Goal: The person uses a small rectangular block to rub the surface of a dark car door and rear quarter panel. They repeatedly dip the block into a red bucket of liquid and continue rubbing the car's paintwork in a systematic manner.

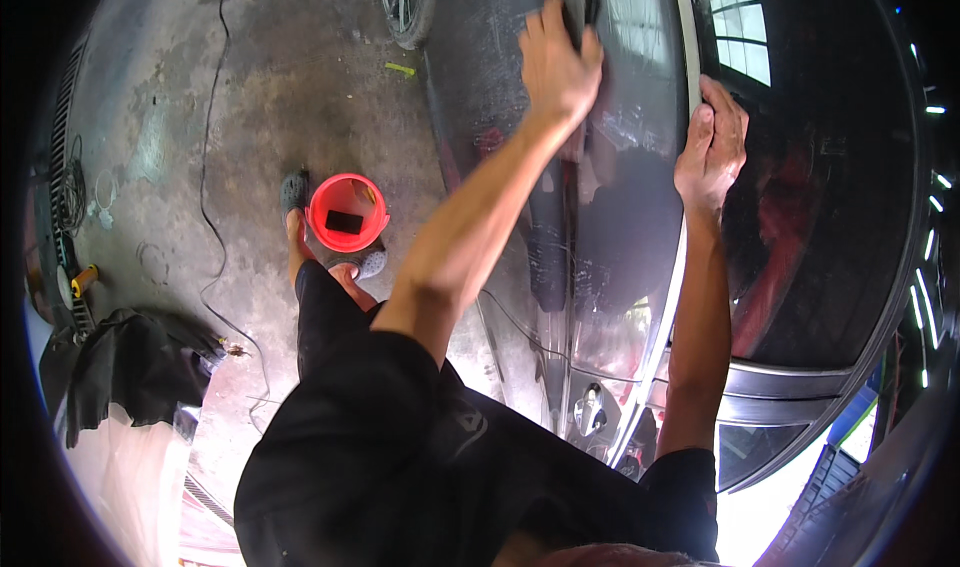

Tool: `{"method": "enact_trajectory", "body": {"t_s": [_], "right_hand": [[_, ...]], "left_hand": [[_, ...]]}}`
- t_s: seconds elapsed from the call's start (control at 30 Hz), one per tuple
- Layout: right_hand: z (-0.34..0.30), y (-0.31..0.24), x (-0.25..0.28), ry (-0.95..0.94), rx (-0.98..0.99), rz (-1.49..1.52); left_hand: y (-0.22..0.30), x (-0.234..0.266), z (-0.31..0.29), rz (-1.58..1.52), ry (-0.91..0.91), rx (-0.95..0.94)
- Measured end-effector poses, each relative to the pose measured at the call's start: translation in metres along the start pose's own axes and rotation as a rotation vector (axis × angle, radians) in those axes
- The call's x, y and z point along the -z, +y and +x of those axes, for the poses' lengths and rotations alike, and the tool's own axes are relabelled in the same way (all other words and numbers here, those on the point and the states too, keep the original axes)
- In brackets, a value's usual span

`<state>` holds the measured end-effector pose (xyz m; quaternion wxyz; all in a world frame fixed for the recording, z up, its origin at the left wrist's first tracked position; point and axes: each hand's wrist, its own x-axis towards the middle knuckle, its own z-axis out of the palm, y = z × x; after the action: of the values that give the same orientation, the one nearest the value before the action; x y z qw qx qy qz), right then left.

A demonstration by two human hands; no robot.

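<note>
Stained concrete floor [300,87] spreads from 8 to 11 o'clock, and a dark car [635,197] fills the side from 12 to 4, its glossy body reflecting the roof lights. A black cloth [130,367] lies draped between 8 and 9 o'clock. Toward 10 o'clock, a red bucket [340,189] stands on the floor between the person's 2 feet, probably to keep it within easy reach.

At 2 o'clock, the right hand [712,152] rests on the pale strip [691,37] along the roof edge, likely bracing the leaning body. Its fingers are loosely bent and the thumb lies beside them; it has hold of nothing visible, though how far the fingertips hook over cannot be told.

Near 1 o'clock, the left hand [560,72] is curled partway around 1 dark block [581,15], pressed to the car's side panel. Fingers and thumb straddle it, presumably to spread pressure evenly; blur hides the exact contact. Another black block [345,223] sits inside the bucket. Smallest is a yellow strip [400,69] on the floor at 11 o'clock.
</note>
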<state>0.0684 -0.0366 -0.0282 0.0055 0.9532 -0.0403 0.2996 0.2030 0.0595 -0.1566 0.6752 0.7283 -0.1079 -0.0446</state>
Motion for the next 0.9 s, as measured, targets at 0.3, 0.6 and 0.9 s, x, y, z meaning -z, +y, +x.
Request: {"method": "enact_trajectory", "body": {"t_s": [0.3,0.6,0.9], "right_hand": [[0.003,-0.001,-0.002,-0.041,-0.005,-0.009],[0.008,-0.004,-0.001,-0.065,0.016,-0.039],[0.002,-0.008,0.001,-0.119,-0.018,-0.112]], "left_hand": [[-0.016,-0.001,0.083,-0.004,0.066,0.028],[-0.014,-0.005,0.113,0.026,0.121,-0.044],[-0.019,-0.001,0.045,-0.08,0.005,-0.037]]}}
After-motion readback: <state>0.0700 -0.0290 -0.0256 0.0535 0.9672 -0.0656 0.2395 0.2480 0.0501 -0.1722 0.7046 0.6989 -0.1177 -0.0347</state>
